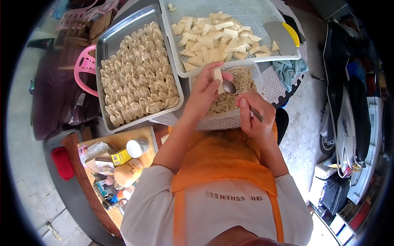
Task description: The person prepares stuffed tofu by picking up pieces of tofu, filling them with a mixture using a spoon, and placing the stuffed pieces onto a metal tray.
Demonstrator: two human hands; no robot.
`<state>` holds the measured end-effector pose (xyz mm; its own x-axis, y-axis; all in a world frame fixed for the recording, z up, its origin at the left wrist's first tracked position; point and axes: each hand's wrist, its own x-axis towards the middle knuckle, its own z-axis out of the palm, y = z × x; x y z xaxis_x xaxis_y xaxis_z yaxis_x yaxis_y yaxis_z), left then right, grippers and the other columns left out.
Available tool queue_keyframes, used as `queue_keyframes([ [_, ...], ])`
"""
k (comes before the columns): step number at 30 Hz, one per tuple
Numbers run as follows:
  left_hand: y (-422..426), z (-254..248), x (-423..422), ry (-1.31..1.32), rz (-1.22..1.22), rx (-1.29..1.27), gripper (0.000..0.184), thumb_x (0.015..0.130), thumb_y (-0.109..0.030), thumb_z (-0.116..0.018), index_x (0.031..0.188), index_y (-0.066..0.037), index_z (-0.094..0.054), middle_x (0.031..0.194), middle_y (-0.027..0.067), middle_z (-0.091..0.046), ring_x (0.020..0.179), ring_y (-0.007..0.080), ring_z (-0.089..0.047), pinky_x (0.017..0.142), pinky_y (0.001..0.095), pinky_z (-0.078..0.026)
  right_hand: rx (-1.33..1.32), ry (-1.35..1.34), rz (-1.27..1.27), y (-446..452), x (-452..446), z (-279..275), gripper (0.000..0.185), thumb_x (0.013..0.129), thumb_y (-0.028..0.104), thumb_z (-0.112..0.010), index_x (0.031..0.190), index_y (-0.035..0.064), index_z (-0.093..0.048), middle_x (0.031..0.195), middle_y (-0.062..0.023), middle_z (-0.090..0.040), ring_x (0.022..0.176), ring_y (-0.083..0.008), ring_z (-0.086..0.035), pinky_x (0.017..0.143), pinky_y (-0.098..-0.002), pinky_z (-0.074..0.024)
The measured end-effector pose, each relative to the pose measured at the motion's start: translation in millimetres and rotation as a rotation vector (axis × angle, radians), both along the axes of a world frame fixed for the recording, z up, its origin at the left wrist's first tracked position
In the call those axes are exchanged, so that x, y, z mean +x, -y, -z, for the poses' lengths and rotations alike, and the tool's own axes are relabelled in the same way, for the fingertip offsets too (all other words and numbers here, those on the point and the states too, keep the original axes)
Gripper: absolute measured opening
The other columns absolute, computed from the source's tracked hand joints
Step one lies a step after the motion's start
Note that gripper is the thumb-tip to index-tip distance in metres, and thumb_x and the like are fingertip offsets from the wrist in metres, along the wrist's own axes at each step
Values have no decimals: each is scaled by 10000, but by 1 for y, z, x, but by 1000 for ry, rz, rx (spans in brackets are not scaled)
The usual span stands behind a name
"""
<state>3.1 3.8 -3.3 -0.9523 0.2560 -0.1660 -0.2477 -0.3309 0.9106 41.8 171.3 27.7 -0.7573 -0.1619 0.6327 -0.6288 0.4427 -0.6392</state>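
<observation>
Centre of frame: left hand (pixel 205 88), fingers pinched on pale wedge (pixel 218 76); right hand (pixel 257 115), fingers closed round spoon (pixel 229 86); tub (pixel 259 80) beneath, presumably to catch spills.

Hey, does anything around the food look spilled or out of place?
I see no clear spill. One small pale lump sits alone in the white tray's far left corner, away from the piled pieces. A crumpled blue cloth lies by its near right corner.

Patterned, cloth-covered table (pixel 271 83) carries metal tray (pixel 117 37), plastic tray (pixel 250 11), tub (pixel 225 116), blue rag (pixel 289 73)
</observation>
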Motion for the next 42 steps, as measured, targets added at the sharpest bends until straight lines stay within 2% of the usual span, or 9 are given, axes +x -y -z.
queue_keyframes([
  [11,3,11,-1,-133,54,-147,331,879,32,-365,1154,-46,-532,1097,75,-612,976,116,-566,828,244,-466,176,-90,15,28,-8,16,164,808,-46,-596,954,27,-620,854,-137,-639,647,-304,-626,548,-355,-511],
  [14,2,1,2,-37,-35,-83,275,898,34,-379,1114,-36,-534,1092,85,-610,1028,144,-575,911,284,-462,-366,280,-21,17,-10,18,129,840,-31,-560,941,-1,-635,835,-157,-632,636,-311,-620,541,-358,-505],
  [17,-7,-2,2,-57,-211,128,211,919,27,-400,1071,-30,-535,1092,95,-610,1049,169,-589,968,320,-458,-142,334,233,1,-28,9,143,895,25,-511,913,-37,-638,778,-160,-636,639,-271,-642,551,-341,-511],
  [20,-4,4,-1,-86,-192,160,172,928,22,-419,1052,-22,-531,1127,100,-596,1078,178,-577,985,344,-458,274,605,71,-1,-45,37,205,928,92,-503,866,-58,-627,706,-139,-634,651,-218,-665,573,-314,-519],
  [24,-1,5,0,-44,-205,188,171,920,26,-406,1027,-17,-533,1150,101,-584,1106,175,-559,994,342,-449,-155,1055,-300,8,-45,38,246,986,188,-491,1002,-39,-582,778,-96,-653,659,-168,-658,589,-261,-532],
  [27,2,1,2,-18,-208,134,227,900,40,-384,1052,-25,-540,1151,92,-581,1116,164,-550,925,296,-463,-378,1106,-293,-8,-46,30,247,986,199,-487,995,-25,-589,767,-98,-656,656,-166,-657,570,-259,-527],
  [32,0,6,-1,-17,-72,57,365,849,58,-346,1136,-47,-547,1149,58,-575,1051,121,-552,800,223,-448,-517,1003,-173,-37,-39,0,255,982,211,-486,993,-16,-600,759,-108,-663,606,-149,-644,537,-244,-514],
  [38,-2,7,0,-19,-17,57,381,839,43,-351,1146,-50,-556,1142,41,-575,1032,107,-553,846,234,-456,-568,742,-47,-7,-31,0,184,970,135,-499,948,-23,-591,752,-101,-661,600,-147,-643,534,-244,-515],
  [42,-1,6,-2,97,-5,153,362,862,13,-374,1178,-42,-543,1150,49,-574,1073,122,-550,889,250,-458,-157,507,107,9,-24,-4,140,933,92,-546,901,-32,-603,749,-119,-660,596,-144,-654,536,-256,-506],
])
